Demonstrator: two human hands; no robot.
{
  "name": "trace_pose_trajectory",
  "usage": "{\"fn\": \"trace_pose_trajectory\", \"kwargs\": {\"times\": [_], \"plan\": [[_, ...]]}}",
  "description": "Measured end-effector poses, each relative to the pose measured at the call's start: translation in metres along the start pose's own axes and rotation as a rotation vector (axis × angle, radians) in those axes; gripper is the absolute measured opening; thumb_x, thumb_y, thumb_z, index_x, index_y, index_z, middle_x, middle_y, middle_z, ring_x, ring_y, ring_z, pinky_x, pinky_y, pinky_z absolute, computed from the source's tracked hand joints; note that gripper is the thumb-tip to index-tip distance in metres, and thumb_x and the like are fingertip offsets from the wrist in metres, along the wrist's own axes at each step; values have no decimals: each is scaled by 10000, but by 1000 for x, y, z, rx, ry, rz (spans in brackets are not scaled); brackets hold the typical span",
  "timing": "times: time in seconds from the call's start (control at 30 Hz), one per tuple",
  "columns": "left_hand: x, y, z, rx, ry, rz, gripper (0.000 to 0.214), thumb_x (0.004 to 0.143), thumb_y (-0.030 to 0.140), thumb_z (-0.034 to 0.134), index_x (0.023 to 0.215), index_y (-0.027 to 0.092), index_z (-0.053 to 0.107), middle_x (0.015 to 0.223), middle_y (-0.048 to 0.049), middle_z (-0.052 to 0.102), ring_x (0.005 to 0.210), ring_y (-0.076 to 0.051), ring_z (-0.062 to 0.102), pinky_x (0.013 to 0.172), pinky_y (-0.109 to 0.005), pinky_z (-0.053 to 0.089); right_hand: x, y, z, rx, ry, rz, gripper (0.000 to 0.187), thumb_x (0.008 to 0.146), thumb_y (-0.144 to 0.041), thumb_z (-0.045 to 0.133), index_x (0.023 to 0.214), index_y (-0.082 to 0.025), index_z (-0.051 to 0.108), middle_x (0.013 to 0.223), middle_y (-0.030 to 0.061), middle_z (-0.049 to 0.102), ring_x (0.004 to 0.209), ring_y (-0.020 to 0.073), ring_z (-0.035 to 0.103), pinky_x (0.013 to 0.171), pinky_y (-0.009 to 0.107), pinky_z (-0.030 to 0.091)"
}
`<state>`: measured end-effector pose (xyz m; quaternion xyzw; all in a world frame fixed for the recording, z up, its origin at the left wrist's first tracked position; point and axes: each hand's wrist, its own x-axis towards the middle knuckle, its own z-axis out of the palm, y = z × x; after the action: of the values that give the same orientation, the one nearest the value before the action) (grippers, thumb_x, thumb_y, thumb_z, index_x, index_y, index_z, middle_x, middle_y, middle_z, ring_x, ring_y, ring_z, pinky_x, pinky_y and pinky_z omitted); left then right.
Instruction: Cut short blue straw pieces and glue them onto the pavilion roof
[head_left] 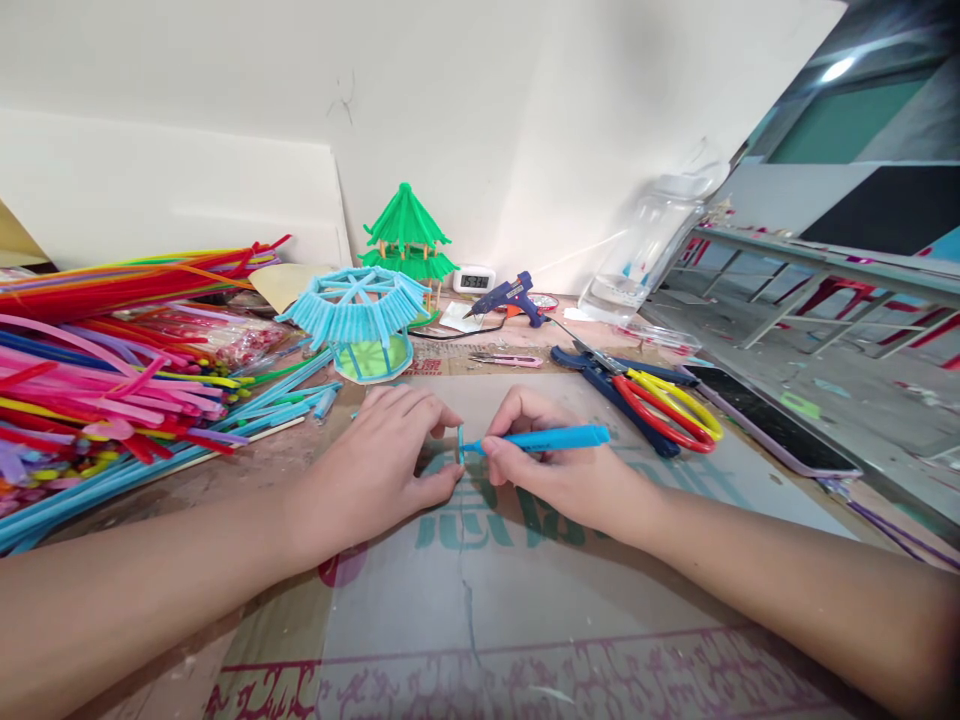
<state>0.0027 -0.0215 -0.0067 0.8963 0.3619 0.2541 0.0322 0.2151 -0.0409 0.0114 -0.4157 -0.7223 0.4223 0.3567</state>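
Left hand (390,445) pinched a thin strip (461,437) end to end over the translucent sheet (570,590) | right hand (555,478) gripped the blue marker (559,438), tip right at it | slack pinch might've let it skid!

Left hand (397,440) and right hand (551,470) above a sheet (592,600) on the worktop (169,675).
Between them, a pen (559,438) in the right points at a small strip (461,440) in the left. Pipe cleaners (120,390) lie heaped at the left; behind the left hand stands a pavilion model (367,290), a pagoda model (406,225) behind that. Right of the pagoda model are a clock (475,279) and glue gun (517,292), with snips (514,360) before them. Rightward, scissors (667,412) lie across pliers (606,390), beside a phone (772,415); a jug (645,245) stands behind.
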Motion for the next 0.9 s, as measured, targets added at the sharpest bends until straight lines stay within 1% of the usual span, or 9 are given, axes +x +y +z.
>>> {"fn": "trace_pose_trajectory", "kwargs": {"times": [0.17, 0.37, 0.53, 0.67, 0.77, 0.9], "plan": [[0, -1, 1, 7, 11, 10, 214, 852, 290, 671, 1005, 190, 561, 925, -27, 605, 971, -243, 572, 876, -389, 431, 0, 2, 0, 40, 16, -8, 186, 894, -333, 620, 840, -218, 485, 671, -20, 600, 578, 130, 560, 528, 261, 441], [-1, -1, 1, 10, 18, 15, 215, 853, 287, 675, 1007, 193, 558, 921, -22, 599, 962, -237, 562, 880, -379, 417, 1, 1, -1, 3, -9, -13, 187, 888, -300, 629, 795, -213, 493, 660, -13, 604, 568, 124, 556, 522, 256, 432], [0, 0, 1, -1, -2, -2, 187, 853, 278, 669, 983, 192, 566, 912, -20, 598, 956, -235, 560, 886, -380, 414, 0, 5, 1, 149, 9, 9, 153, 922, -309, 607, 881, -214, 494, 659, -38, 595, 570, 108, 562, 538, 238, 470], [1, 0, -1, 1, -12, -3, 181, 855, 284, 668, 977, 191, 571, 910, -21, 602, 953, -237, 559, 883, -383, 415, 0, 7, 3, 197, 40, 26, 141, 921, -300, 616, 918, -216, 503, 692, -42, 603, 570, 93, 569, 535, 221, 489], [1, 0, -1, 2, -13, 1, 175, 859, 283, 662, 976, 189, 572, 919, -24, 608, 957, -238, 560, 882, -384, 416, 1, 8, 2, 199, 57, 20, 141, 919, -298, 624, 911, -220, 507, 707, -38, 616, 572, 93, 579, 536, 222, 500], [0, 0, -1, 4, -13, 3, 191, 852, 301, 669, 972, 187, 572, 919, -26, 611, 955, -241, 565, 874, -384, 422, 1, 9, 1, 170, 31, 6, 160, 928, -299, 623, 867, -215, 501, 671, -35, 617, 568, 95, 577, 532, 219, 484]]}}
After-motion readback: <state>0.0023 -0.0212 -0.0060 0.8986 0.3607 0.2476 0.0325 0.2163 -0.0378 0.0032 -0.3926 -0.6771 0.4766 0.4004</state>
